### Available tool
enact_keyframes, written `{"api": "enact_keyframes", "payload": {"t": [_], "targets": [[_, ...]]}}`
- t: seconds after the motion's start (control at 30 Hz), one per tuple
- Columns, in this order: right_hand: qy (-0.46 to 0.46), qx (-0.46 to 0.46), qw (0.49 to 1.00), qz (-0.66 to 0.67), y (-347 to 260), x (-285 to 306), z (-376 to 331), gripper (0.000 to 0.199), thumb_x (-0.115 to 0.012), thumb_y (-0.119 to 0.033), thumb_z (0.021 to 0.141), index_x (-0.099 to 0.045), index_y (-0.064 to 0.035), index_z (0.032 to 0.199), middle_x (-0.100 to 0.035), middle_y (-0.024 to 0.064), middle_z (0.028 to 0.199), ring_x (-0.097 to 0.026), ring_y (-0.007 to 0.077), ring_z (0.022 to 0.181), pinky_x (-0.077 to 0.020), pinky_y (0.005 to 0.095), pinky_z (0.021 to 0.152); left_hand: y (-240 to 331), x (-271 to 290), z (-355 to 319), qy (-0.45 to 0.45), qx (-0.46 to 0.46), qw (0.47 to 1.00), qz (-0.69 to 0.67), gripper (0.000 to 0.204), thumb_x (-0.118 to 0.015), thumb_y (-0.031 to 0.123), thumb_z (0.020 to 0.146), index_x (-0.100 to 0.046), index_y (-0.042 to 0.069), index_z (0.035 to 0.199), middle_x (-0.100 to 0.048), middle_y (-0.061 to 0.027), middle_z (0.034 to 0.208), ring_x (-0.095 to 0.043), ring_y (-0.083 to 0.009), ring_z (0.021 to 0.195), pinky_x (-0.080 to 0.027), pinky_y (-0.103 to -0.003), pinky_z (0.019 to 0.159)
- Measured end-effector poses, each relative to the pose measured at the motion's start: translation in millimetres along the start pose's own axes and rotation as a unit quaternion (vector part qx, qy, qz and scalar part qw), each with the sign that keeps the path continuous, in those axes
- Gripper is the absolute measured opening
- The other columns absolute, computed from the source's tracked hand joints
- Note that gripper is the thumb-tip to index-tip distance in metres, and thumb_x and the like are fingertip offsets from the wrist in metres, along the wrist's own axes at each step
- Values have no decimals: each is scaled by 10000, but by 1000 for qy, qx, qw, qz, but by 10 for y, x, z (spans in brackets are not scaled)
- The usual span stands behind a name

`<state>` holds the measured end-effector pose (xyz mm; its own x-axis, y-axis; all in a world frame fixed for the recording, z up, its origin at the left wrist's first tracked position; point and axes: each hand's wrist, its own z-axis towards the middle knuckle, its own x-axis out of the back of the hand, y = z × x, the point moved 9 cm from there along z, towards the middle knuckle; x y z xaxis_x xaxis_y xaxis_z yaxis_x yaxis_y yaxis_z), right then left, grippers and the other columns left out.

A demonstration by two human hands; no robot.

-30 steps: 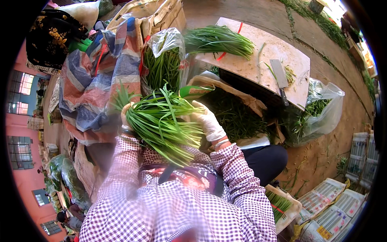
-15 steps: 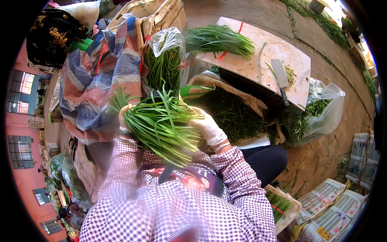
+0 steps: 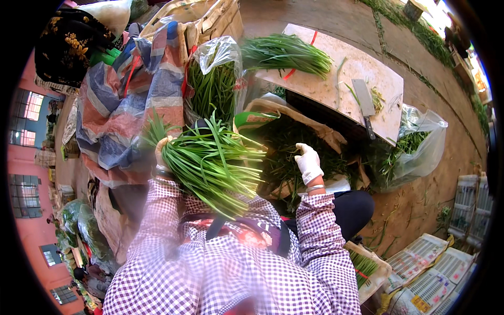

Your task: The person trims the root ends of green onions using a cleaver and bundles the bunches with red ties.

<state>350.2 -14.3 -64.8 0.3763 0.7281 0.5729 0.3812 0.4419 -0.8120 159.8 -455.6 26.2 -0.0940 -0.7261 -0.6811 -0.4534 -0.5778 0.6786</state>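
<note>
Hands apart: left hand (image 3: 162, 153) gripped a bunch of long greens (image 3: 212, 163) by its left side, most of the fingers hidden by leaves. Right hand (image 3: 308, 163), in a white glove, was off the bunch, fingers partly curled, above dark leaf scraps (image 3: 286, 152); couldn't tell if it pinched anything. Bunch was in front of the chest, over the lap, pale stem ends pointing right. Scraps sat in a brown-edged sack (image 3: 328, 131) beside the bench (image 3: 362, 65). On the bench: second bunch (image 3: 294, 52), red ties (image 3: 289, 74), cleaver (image 3: 364, 97) with its handle over the near edge. Clear bag of greens (image 3: 212, 89) stood beyond the held bunch, next to a striped sheet (image 3: 118, 123); another bag (image 3: 428, 157) right of the bench.
</note>
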Motion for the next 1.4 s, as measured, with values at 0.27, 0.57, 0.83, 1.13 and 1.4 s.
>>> {"api": "enact_keyframes", "payload": {"t": [0.27,0.57,0.83,1.13,1.4], "targets": [[-79,99,967,220,-1360,74,-182,125,-708,-101,791,-705,-24,890,-674,120,851,-657,231,810,-517,319,734,-21,-7,39,-25,5,1000,-8,166,-513,214,902,-581,80,832,-593,-25,751,-569,-183,696,-507,-331,706],[-198,220,927,232,-1987,-298,-534,314,-774,-143,766,-682,11,1024,-658,147,892,-630,279,809,-501,353,733,150,-774,-169,-156,-35,984,-79,143,-500,234,957,-509,98,916,-509,-4,875,-524,-193,868,-460,-408,867],[-307,-39,860,406,-1489,-576,-498,169,-694,-156,877,-689,9,912,-677,70,817,-621,126,745,-498,266,644,263,-663,-181,-182,-31,982,-43,148,-505,229,944,-503,96,878,-521,-15,845,-530,-173,796,-479,-347,793],[-158,237,944,165,-1595,-595,-61,377,-803,-108,729,-684,13,1066,-690,148,963,-652,232,884,-520,314,781,219,-658,-126,-200,-23,978,-52,166,-506,214,971,-477,81,876,-498,-7,819,-548,-152,796,-491,-297,824],[-301,66,933,185,-1569,-978,-142,241,-756,-117,786,-685,-11,991,-686,108,921,-644,204,819,-515,317,761,243,-435,-88,-178,-22,983,-45,172,-505,243,944,-508,99,852,-525,-6,801,-521,-148,753,-474,-301,744]]}}
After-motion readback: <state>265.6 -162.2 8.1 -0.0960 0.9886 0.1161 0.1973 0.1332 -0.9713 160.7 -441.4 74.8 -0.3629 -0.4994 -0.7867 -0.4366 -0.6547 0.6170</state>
